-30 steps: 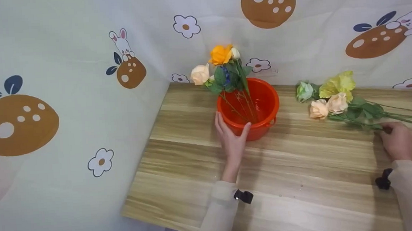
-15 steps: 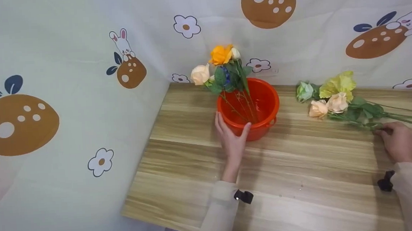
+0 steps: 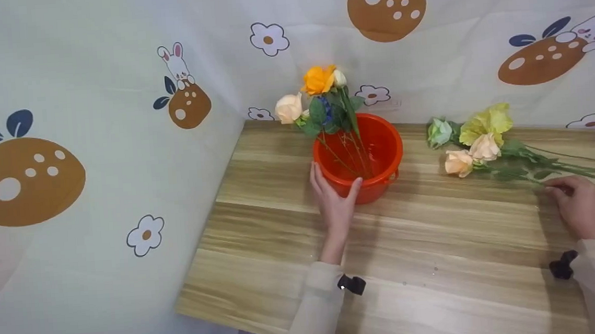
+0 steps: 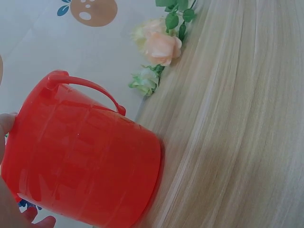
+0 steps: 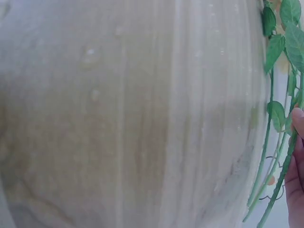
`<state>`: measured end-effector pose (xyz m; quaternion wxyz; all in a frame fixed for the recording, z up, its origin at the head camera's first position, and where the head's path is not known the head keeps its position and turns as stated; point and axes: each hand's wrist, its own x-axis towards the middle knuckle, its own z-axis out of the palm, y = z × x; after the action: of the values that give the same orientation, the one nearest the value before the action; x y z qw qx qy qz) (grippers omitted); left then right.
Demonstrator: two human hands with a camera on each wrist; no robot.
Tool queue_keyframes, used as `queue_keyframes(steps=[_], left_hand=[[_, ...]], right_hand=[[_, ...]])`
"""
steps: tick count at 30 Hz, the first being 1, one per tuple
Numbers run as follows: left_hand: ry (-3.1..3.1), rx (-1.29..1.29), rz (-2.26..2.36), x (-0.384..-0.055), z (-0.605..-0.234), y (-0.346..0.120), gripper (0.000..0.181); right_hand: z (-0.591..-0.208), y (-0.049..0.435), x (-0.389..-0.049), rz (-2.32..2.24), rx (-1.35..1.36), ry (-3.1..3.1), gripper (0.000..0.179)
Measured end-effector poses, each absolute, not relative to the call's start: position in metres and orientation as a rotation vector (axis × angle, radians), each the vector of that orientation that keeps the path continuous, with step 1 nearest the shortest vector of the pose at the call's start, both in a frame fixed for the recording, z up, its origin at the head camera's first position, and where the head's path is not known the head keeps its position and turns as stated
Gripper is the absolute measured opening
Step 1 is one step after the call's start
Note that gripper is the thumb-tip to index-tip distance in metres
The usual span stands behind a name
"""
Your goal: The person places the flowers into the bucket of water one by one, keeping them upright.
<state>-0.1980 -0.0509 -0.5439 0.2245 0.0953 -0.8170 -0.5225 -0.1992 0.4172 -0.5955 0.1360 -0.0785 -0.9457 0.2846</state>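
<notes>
My left hand (image 3: 337,206) grips the near side of a red plastic bucket (image 3: 380,156), fingers round its left wall and thumb at the rim. In the left wrist view the bucket (image 4: 90,152) shows its side and handle. Inside it lean artificial flowers: an orange rose (image 3: 318,79), a peach rose (image 3: 289,108), a white bud (image 3: 340,77) and something blue among leaves. At the right, my right hand (image 3: 583,204) pinches the green stem of a peach rose (image 3: 458,163). In the right wrist view, thumb and fingers (image 5: 297,156) hold that stem beside other green stems.
Next to the held rose lie another peach rose (image 3: 484,147), a yellow flower (image 3: 488,122) and a pale green rose (image 3: 439,132), stems pointing right. A patterned cloth (image 3: 286,10) hangs behind and left of the wooden table (image 3: 413,253). Its left edge slopes toward the front.
My right hand has drawn slightly right and toward me, now pinching the stem. The held peach rose has shifted a little left and nearer. My left hand and the bucket stay still.
</notes>
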Motion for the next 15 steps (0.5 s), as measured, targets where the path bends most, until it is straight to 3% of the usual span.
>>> queue_keyframes(steps=[15], left_hand=[[-2.248, 0.275, -1.453, -0.198, -0.543, -0.051, 0.103]], right_hand=[[-0.578, 0.412, -0.202, 1.017, -0.337, -2.699, 0.023]])
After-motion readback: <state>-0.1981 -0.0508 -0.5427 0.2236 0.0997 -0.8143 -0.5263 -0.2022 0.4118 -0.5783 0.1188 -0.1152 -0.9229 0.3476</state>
